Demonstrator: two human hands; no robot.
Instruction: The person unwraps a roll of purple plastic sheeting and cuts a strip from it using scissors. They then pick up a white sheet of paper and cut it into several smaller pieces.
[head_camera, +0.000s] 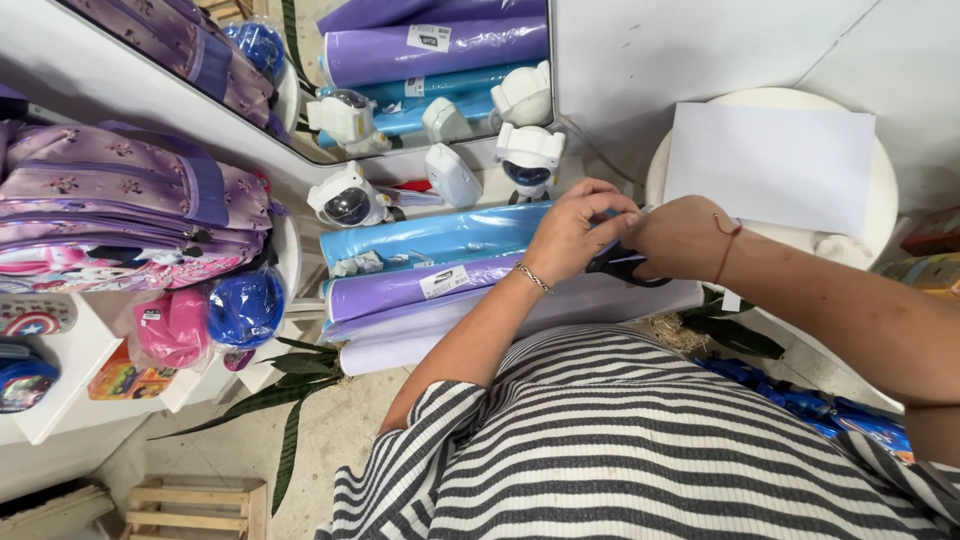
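Two hands in view, centre right of frame. Left hand (575, 232) with fingers curled, pinching a small pale item at the fingertips; item too small to identify. Right hand (678, 238) closed around black scissors (622, 266), handles partly hidden under the palm, blades not visible. Hands touching each other above the rolls.

Three rolls lying side by side, centre of frame: blue roll (430, 236) uppermost, purple roll (420, 285) below it, lilac roll (400, 345) lowest, its right end hidden behind the left forearm. Two white astronaut figures just above the rolls: one (347, 197) at left, one (530, 160) at right. One small white device (452, 175) between them. Mirror (300, 150) along the upper edge repeating rolls and figures.

One white sheet (772, 165) lying on a round white stool (880, 215), upper right. One purple backpack (130, 205) on a shelf, left of frame, partly cut off by the frame edge. One blue ball (246, 307) and one pink bagged item (172, 327) below the backpack. Green leaves (290, 385) low on the floor, centre left. Wooden crate (190, 508) at lower left, cut off.

Striped shirt (620, 440) filling the lower centre, blocking the floor beneath. Blue wrapped objects (800, 405) at lower right, mostly hidden by the right forearm.
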